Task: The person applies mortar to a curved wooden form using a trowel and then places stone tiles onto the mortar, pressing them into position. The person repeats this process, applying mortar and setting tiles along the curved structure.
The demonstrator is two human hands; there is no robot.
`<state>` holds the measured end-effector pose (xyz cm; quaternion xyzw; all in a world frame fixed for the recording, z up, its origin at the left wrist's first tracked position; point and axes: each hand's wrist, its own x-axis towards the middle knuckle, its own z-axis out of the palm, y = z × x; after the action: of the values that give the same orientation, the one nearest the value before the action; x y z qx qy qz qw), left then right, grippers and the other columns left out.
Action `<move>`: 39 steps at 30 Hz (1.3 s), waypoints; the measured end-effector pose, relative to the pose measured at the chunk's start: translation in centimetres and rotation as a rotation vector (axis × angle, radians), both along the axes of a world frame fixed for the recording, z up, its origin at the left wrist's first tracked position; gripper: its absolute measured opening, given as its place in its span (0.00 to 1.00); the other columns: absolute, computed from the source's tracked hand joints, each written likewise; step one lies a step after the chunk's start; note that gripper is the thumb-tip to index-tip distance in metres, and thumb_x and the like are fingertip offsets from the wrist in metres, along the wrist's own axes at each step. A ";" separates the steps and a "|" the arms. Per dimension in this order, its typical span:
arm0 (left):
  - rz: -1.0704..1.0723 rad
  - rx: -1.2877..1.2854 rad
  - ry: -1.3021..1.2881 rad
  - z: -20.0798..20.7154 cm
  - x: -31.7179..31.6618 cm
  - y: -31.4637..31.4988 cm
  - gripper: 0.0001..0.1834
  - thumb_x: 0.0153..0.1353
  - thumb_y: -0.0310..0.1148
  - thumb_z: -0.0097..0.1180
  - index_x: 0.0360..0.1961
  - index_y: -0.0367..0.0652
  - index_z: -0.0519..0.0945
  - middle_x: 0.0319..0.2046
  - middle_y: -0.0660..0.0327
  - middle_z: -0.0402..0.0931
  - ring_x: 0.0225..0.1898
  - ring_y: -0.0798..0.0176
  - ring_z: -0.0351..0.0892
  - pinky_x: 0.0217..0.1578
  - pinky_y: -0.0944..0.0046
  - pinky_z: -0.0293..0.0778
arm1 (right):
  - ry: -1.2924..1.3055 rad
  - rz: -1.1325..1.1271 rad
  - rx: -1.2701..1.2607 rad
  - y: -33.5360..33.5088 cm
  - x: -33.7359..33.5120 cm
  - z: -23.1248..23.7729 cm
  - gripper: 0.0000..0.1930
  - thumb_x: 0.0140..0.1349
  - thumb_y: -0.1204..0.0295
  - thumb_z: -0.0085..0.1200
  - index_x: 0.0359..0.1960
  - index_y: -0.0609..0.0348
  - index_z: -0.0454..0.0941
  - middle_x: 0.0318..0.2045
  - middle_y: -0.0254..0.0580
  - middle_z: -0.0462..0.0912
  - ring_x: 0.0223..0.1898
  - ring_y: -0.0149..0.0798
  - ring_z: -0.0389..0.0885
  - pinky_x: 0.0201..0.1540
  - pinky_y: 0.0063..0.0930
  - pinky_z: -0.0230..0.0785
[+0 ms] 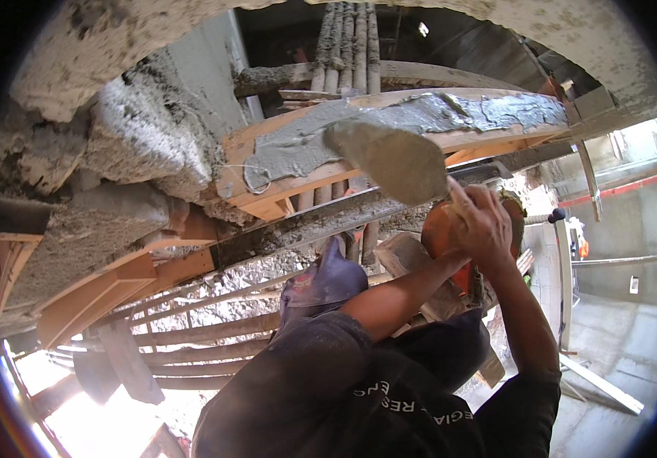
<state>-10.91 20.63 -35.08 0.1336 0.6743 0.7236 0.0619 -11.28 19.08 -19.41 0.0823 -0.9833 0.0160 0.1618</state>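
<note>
Plainly, both hands are bunched together in front of the worker. From where I stand, the right hand [490, 220] looks curled around the near end of a broad, round-nosed trowel with a grey-brown, metal-looking blade [389, 159]; the fingers hide the handle. The left hand [463, 235] overlaps it so closely that I can't tell whether it is gripping anything. Just beneath the two of them sits an orange, round-sided container [435, 230], mostly covered.

The trowel juts out to the left of the right hand and slightly beyond it. Past the blade lies a smeared layer of wet grey mortar [298, 145] on a long, pale, curved wooden beam [234, 159]; whether the blade touches it, I can't make out. Nearer than the beam, left of the hands, a straight dark rail [290, 238] runs across, and farther beyond stands a bundle of slim wooden poles [348, 49].

I'd judge the trowel stiff and fairly light, though front-heavy with any mortar on its wide face, and its coated surface probably slick. Best to hold it by the handle, close behind the blade, with a firm wrist against tipping.
</note>
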 end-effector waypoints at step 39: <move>-0.250 -0.104 -0.200 7.2 -1.2 -2.8 0.24 0.64 0.49 0.43 0.33 0.35 0.78 0.27 0.52 0.77 0.33 0.52 0.76 0.39 0.58 0.68 | 0.099 -0.284 -0.017 12.5 1.5 -0.1 0.23 0.53 0.70 0.57 0.54 0.45 0.75 0.34 0.38 0.76 0.39 0.42 0.76 0.42 0.36 0.71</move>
<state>-12.07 17.86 -27.88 0.1403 0.6796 0.6839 0.2253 -9.75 31.53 -19.50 -0.0583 -0.9757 -0.0027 0.2114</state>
